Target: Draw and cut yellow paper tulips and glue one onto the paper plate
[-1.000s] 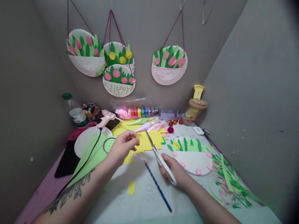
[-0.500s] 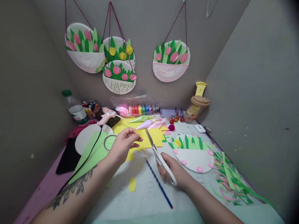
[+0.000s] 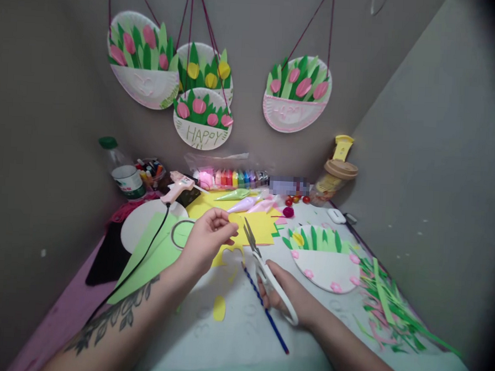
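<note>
My right hand (image 3: 281, 289) is closed around the white handles of a pair of scissors (image 3: 277, 292). The metal blades stand slightly apart and point up and left, over a yellow sheet of paper (image 3: 262, 226). Just left of the blade tips, my left hand (image 3: 211, 236) is pinched with thumb against fingers. Whatever it holds is too small to make out against the yellow behind it. Below the hands lie a blue twisted pencil (image 3: 271, 319) and a yellow oval paper cut-out (image 3: 219, 308). To the right rests a white paper plate (image 3: 326, 267) with green leaves and pink flowers.
A pink glue gun (image 3: 179, 186) and its black cord lie at the left, beside green paper (image 3: 143, 268) and a tape roll (image 3: 182, 234). A bottle (image 3: 126, 173) and a lidded cup (image 3: 334, 179) stand at the back. Paper scraps (image 3: 390, 309) pile up at right.
The scissor blades are a little wider apart than before. My left hand's fingers have curled slightly, staying near the blades. The whole view has shifted a little.
</note>
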Motion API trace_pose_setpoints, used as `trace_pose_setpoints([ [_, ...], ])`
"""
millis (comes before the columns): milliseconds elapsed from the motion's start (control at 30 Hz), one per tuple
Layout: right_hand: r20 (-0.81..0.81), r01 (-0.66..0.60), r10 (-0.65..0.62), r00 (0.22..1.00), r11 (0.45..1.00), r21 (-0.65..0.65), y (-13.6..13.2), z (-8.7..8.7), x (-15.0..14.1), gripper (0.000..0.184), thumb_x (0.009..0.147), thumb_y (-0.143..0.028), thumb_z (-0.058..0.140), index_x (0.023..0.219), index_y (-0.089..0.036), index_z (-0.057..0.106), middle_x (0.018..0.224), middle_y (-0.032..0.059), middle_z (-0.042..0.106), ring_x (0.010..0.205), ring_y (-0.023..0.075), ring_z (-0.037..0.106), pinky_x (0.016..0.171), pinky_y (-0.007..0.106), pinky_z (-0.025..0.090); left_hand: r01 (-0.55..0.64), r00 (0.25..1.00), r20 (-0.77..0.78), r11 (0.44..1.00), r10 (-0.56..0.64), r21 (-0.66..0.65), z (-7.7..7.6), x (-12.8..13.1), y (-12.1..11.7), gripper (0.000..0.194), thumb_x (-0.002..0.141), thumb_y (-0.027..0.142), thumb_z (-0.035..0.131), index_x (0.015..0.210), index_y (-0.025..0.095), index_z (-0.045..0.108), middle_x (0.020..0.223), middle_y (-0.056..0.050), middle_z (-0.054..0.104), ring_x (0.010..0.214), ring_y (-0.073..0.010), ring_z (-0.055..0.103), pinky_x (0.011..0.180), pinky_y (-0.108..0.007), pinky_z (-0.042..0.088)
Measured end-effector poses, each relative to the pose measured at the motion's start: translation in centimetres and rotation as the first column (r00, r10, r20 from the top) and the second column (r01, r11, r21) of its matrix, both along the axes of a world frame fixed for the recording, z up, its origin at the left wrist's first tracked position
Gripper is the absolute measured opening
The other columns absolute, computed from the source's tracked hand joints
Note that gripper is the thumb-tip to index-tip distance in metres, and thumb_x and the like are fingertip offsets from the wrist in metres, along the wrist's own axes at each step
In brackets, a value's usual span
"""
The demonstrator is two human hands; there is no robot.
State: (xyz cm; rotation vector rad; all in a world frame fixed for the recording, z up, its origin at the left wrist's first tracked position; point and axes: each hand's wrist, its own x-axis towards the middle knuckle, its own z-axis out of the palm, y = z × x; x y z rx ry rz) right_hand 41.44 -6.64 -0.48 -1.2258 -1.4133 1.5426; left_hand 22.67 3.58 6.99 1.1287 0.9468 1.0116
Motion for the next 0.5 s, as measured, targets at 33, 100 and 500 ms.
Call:
trace_pose_setpoints([
  [33,0.002,0.003,-0.003,1.000,1.000,-0.004,0.0,-0.1,0.0,0.023,0.067,-0.016,0.056,0.087,-0.020,0.046,0.077,-0.0028,0.055,0.061,0.0110,0.052,0.057,0.024,0.041,-0.004,1.000,0.002,1.000,0.004,0.001,0.0,0.1,-0.1,0.028,0.065,0.026,0.073,0.080,0.019,0.051,0.063,0.006,0.055,0.060,-0.0094,0.056,0.053,-0.020,0.046],
  [100,0.008,0.013,-0.013,1.000,1.000,-0.016,0.0,-0.2,-0.1,0.023,0.066,-0.015,0.055,0.087,-0.020,0.045,0.076,-0.0030,0.055,0.060,0.0110,0.051,0.055,0.024,0.040,-0.003,1.000,0.000,1.000,0.003,-0.004,0.1,0.2,-0.2,0.030,0.064,0.025,0.073,0.083,0.019,0.050,0.062,0.006,0.054,0.060,-0.0102,0.057,0.053,-0.020,0.047],
  [500,0.011,0.042,-0.042,0.999,0.999,-0.018,0.1,1.7,-1.2,0.040,0.067,-0.050,0.065,0.084,-0.021,0.044,0.073,-0.0010,0.053,0.060,0.0129,0.050,0.057,0.028,0.041,0.013,1.000,0.000,1.000,-0.013,-0.018,-0.2,0.8,-0.9,0.031,0.063,0.025,0.073,0.085,0.020,0.051,0.058,0.008,0.053,0.057,-0.0108,0.058,0.055,-0.022,0.045],
])
